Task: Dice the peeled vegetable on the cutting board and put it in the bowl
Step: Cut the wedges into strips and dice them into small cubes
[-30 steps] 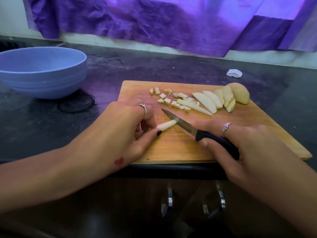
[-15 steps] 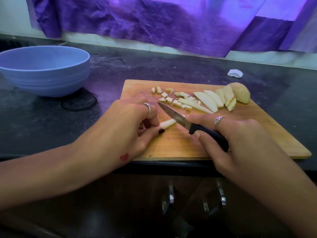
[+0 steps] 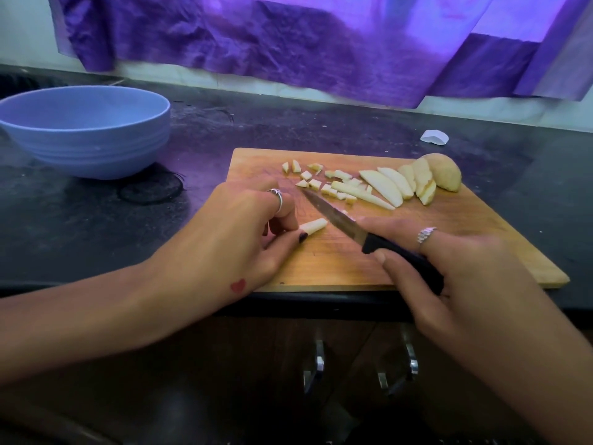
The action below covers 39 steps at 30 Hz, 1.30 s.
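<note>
- Left hand (image 3: 237, 236) pinches a strip (image 3: 314, 226); right hand (image 3: 449, 261) curls round the knife (image 3: 369, 234).
- Blade has swung toward 11 o'clock, seemingly lifted off the strip.

Left hand (image 3: 237, 232) curled, fingertips pinching a strip, right hand (image 3: 449, 268) gripping a knife handle, forearms angled inward

No legible text, label, brand name or number appears anywhere in view. The only sign found is a small red heart mark (image 3: 238, 285) on the back of the left hand (image 3: 231, 239), near the wrist. The knife (image 3: 369, 236), the cutting board (image 3: 449, 252) and the bowl (image 3: 86, 136) carry no readable marking.
</note>
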Each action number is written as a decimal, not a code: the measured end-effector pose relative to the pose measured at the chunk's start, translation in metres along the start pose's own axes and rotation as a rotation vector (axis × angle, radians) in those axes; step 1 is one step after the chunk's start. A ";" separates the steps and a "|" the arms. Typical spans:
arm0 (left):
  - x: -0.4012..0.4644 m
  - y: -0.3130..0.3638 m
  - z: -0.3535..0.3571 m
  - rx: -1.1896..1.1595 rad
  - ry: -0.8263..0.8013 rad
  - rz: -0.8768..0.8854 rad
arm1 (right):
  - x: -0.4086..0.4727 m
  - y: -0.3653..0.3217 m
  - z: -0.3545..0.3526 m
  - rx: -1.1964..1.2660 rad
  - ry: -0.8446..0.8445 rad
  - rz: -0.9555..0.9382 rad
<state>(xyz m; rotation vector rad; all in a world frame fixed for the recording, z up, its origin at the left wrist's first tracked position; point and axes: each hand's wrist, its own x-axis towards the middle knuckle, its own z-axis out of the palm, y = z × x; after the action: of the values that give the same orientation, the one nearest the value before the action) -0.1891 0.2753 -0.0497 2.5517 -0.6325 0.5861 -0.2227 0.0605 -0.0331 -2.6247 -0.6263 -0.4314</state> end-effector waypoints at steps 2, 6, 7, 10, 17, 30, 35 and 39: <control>0.000 0.000 0.000 -0.011 0.000 -0.005 | 0.005 -0.007 0.003 -0.020 -0.049 0.014; 0.000 0.001 0.000 -0.005 0.002 0.000 | 0.018 -0.012 0.007 -0.004 -0.114 0.043; 0.000 0.001 0.001 -0.002 0.003 0.001 | 0.020 -0.012 0.007 -0.018 -0.126 0.038; 0.000 0.001 0.001 -0.001 0.012 0.004 | 0.018 -0.014 0.001 -0.062 -0.184 0.032; -0.001 0.002 0.000 0.010 0.002 0.012 | -0.004 0.002 0.002 -0.043 -0.027 0.045; -0.003 -0.002 -0.004 0.006 -0.042 -0.039 | 0.022 -0.021 0.010 -0.010 -0.122 0.035; -0.003 0.001 -0.005 -0.049 -0.017 -0.073 | 0.004 -0.021 0.008 -0.036 -0.188 0.051; -0.001 0.004 -0.006 -0.069 -0.007 -0.074 | -0.010 -0.013 0.005 -0.066 -0.130 0.067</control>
<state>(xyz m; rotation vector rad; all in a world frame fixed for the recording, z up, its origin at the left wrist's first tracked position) -0.1934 0.2748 -0.0440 2.5023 -0.5486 0.5211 -0.2363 0.0700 -0.0366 -2.7446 -0.5711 -0.2666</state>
